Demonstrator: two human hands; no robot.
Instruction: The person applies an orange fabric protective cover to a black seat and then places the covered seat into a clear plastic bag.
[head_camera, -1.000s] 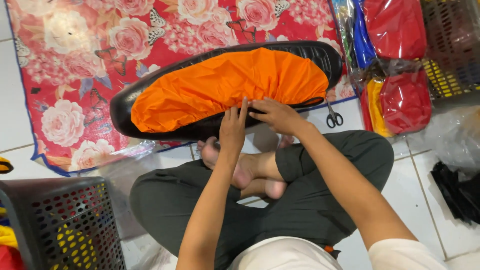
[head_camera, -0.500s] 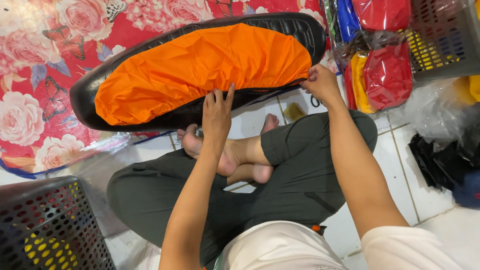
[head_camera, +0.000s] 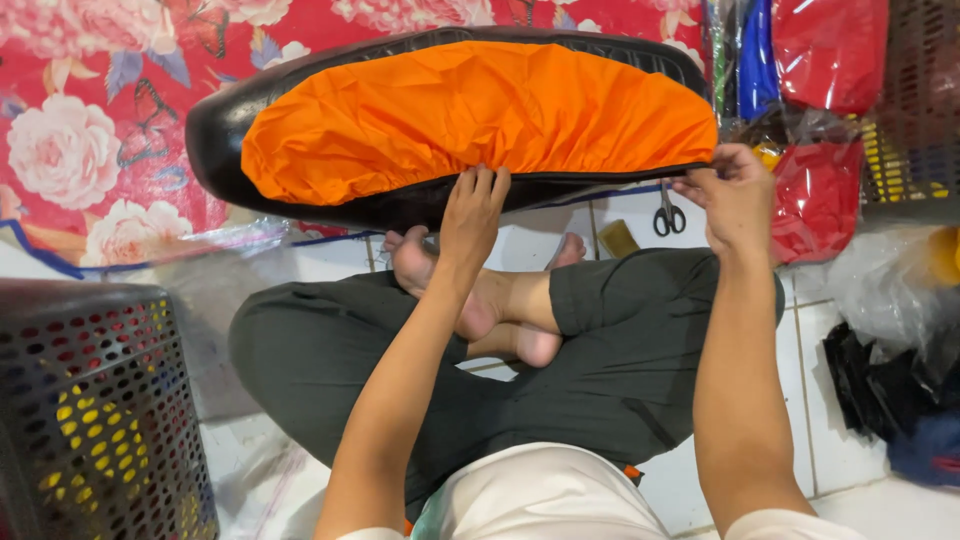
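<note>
A long black motorcycle seat (head_camera: 300, 90) lies across the floor in front of my crossed legs, with an orange elastic-edged cover (head_camera: 470, 115) stretched over most of it. My left hand (head_camera: 472, 215) presses flat against the cover's lower hem near the middle of the seat. My right hand (head_camera: 735, 195) pinches the cover's hem at the seat's right end. A small pair of scissors (head_camera: 668, 215) lies on the white tile just left of my right hand.
A red floral mat (head_camera: 80, 130) lies under the seat. A black perforated basket (head_camera: 95, 400) stands at the lower left. Red, blue and yellow packed covers (head_camera: 820, 100) and another basket (head_camera: 915, 90) crowd the right, with plastic bags (head_camera: 890, 330) below.
My right hand has slid from the middle of the seat out to its right end along the hem. My left hand stays near the middle. The view has shifted closer.
</note>
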